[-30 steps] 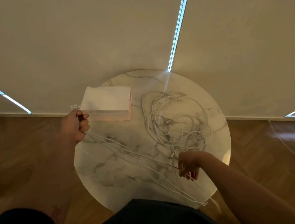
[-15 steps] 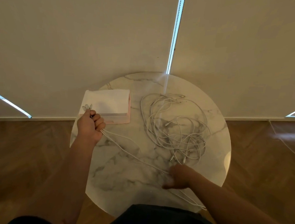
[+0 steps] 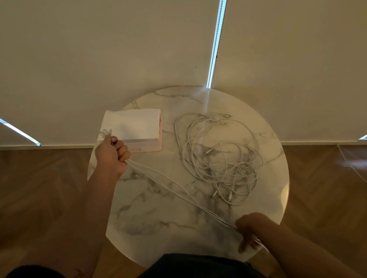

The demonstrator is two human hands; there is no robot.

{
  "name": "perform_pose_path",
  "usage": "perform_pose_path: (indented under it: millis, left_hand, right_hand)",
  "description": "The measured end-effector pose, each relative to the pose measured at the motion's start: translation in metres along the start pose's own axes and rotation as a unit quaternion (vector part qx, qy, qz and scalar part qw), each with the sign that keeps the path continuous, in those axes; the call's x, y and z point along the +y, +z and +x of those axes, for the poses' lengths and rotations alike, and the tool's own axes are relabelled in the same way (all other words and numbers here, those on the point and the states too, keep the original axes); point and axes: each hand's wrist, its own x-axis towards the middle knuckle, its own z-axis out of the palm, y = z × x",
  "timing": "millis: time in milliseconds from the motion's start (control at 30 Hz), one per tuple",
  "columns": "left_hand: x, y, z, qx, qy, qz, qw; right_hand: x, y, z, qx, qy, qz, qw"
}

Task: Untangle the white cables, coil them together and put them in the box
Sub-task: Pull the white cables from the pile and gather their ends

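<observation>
Left hand [image 3: 112, 154] fists the thin white cable strands [image 3: 176, 188] at the round marble table's [image 3: 154, 219] left edge, beside the white-pink box [image 3: 134, 126]; right hand's [image 3: 249, 228] downward-curled fingers [image 3: 243, 245] grip them near-right. Loose white cable tangle [image 3: 219, 159] lies toward the right edge.

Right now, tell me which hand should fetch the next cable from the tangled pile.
The right hand, probably: the tangled pile lies on its side, while the left hand grips the straightened cables beside the box.

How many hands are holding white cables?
2: the left hand grips white cables beside the white rectangular box; the right hand holds them over the round marble table.
</observation>
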Motion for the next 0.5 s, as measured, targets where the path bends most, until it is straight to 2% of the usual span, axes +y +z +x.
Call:
perform_pose_path:
  millis: [67,133,200,333,400,500]
  left_hand:
    - [-0.014,0.002,-0.003,0.004,-0.004,0.010,1.000]
    - [-0.022,0.005,-0.007,0.002,-0.003,0.010,1.000]
    - [-0.024,0.008,-0.010,0.000,-0.003,0.007,1.000]
    - [-0.028,0.019,-0.019,-0.013,-0.005,0.002,1.000]
    - [-0.031,0.025,-0.023,-0.024,-0.008,-0.001,1.000]
    - [-0.029,0.030,-0.024,-0.023,-0.011,-0.008,1.000]
  right_hand:
    - [0.000,-0.012,-0.006,0.008,0.034,-0.020,0.999]
    - [-0.008,-0.030,-0.015,0.094,0.010,-0.012,0.995]
    - [-0.021,-0.050,-0.020,0.184,-0.050,0.057,0.980]
    - [-0.069,-0.075,-0.017,0.330,-0.233,0.248,0.880]
    - [-0.092,-0.084,-0.013,0.329,-0.267,0.283,0.861]
    - [-0.105,-0.089,-0.003,0.306,-0.277,0.313,0.855]
